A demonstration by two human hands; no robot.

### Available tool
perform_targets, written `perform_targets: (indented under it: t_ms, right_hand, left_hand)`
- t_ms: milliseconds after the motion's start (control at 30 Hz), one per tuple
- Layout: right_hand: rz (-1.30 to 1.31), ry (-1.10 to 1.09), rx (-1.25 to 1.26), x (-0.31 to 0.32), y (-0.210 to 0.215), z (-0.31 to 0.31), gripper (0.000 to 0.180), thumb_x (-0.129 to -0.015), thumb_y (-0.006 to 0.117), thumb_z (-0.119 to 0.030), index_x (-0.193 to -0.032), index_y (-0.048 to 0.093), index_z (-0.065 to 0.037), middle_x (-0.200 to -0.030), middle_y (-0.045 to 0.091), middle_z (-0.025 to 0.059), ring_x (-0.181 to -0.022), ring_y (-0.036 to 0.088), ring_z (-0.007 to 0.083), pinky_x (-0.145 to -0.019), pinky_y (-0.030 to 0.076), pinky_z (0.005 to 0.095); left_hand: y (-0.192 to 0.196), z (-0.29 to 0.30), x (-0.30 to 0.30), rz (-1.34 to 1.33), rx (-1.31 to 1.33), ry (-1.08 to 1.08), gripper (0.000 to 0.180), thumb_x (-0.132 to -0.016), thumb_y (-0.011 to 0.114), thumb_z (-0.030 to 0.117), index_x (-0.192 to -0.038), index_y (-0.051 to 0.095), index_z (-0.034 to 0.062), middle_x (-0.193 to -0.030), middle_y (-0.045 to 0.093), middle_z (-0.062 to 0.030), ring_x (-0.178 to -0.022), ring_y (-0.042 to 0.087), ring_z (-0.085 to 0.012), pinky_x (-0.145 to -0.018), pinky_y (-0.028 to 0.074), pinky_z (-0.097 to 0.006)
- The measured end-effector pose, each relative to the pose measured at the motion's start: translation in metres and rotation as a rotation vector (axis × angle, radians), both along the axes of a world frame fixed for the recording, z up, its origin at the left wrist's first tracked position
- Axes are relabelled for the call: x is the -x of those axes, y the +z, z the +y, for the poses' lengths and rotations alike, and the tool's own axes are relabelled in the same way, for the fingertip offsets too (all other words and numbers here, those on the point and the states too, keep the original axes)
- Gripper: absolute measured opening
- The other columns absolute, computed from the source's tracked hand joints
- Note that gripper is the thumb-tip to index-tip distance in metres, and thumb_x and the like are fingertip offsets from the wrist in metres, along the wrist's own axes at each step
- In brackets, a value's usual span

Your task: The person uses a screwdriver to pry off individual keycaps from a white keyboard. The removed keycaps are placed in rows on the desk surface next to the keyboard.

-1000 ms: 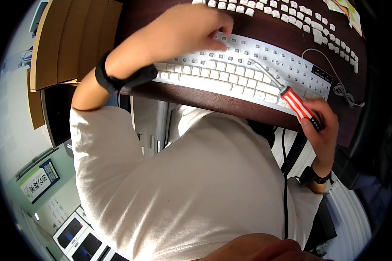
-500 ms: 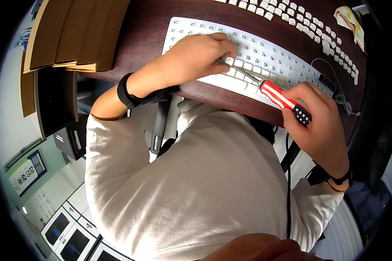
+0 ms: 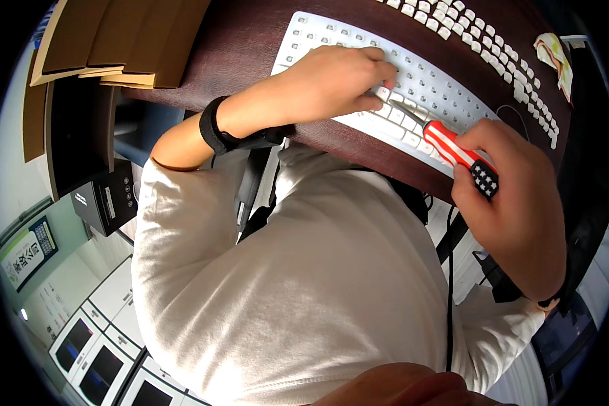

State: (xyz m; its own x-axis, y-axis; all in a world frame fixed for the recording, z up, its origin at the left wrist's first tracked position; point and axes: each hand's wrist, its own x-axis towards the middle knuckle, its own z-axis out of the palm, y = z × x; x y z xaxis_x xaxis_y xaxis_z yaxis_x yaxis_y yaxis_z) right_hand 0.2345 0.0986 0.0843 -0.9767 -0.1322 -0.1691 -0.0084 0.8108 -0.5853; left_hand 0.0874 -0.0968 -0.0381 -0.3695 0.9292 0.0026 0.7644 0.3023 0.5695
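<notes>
A white keyboard (image 3: 318, 35) lies on the dark table, its upper rows bare switches and its lower rows partly covered with white keycaps. My left hand (image 3: 335, 81) rests over its left part, thumb and forefinger closed about a white keycap (image 3: 384, 93) at the end of a capped row. The fingers partly hide whether that keycap sits on its switch. In my right hand (image 3: 514, 176) is a screwdriver (image 3: 443, 139) with a red-and-white striped handle and a black, white-starred end. Its metal tip points left, just beside the pinched keycap.
Rows of loose white keycaps (image 3: 477, 46) lie along the far side of the dark table (image 3: 250, 51). A crumpled patterned cloth (image 3: 555, 59) is at the far right. Brown cardboard (image 3: 125, 40) stands at the left. The table's near edge runs close to my body.
The view has shifted, so the table and keyboard appear farther right and higher. The screwdriver tip has drawn back from between my left fingers to beside the keycap.
</notes>
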Motion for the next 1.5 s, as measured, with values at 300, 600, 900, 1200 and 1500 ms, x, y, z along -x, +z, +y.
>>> perform_targets:
  t_ms: [300,600,900,1200,1500]
  right_hand:
    - [0.120,0.105,-0.158,0.010,-0.004,-0.010,0.017,-0.079,0.064,0.004,-0.090,0.052,-0.001,-0.079,0.057,0.0162,-0.070,0.058,0.0351,-0.064,0.047,0.0404]
    - [0.158,0.120,-0.276,0.024,-0.005,-0.012,0.015,-0.080,0.064,0.002,-0.092,0.056,-0.002,-0.079,0.059,0.0120,-0.074,0.060,0.0303,-0.067,0.048,0.0375]
    - [-0.081,-0.133,0.164,-0.016,-0.034,0.027,0.016,-0.080,0.065,0.001,-0.094,0.058,-0.002,-0.083,0.063,0.0113,-0.073,0.063,0.0229,-0.067,0.049,0.0311]
    - [0.006,-0.198,0.401,-0.055,-0.101,0.050,0.023,-0.082,0.064,0.005,-0.103,0.058,0.000,-0.095,0.062,0.0102,-0.084,0.060,0.0141,-0.077,0.048,0.0265]
    - [0.056,-0.287,0.551,-0.080,-0.135,0.056,0.027,-0.081,0.066,0.007,-0.106,0.059,0.001,-0.103,0.061,0.0103,-0.091,0.060,0.0141,-0.083,0.047,0.0255]
  left_hand:
    - [-0.007,-0.002,0.001,-0.006,-0.053,-0.009,0.026,-0.085,0.073,0.015,-0.107,0.064,0.0064,-0.103,0.063,-0.0097,-0.085,0.063,-0.0333,-0.074,0.049,-0.044]
    - [-0.011,-0.003,0.000,-0.008,-0.087,0.025,0.021,-0.085,0.071,0.014,-0.103,0.064,0.0053,-0.100,0.064,-0.0108,-0.086,0.064,-0.0336,-0.074,0.050,-0.044]
    - [-0.016,0.000,-0.001,0.033,-0.084,0.040,0.016,-0.087,0.068,0.015,-0.098,0.064,0.0042,-0.095,0.065,-0.0114,-0.084,0.064,-0.0327,-0.073,0.050,-0.042]
    - [-0.012,-0.004,-0.002,0.067,-0.085,0.037,0.018,-0.088,0.068,0.017,-0.100,0.065,0.0048,-0.094,0.065,-0.0100,-0.082,0.065,-0.0321,-0.071,0.051,-0.042]
    - [-0.002,-0.002,0.001,0.073,-0.069,-0.016,0.020,-0.088,0.069,0.019,-0.102,0.067,0.0047,-0.097,0.067,-0.0094,-0.081,0.066,-0.0320,-0.071,0.052,-0.042]
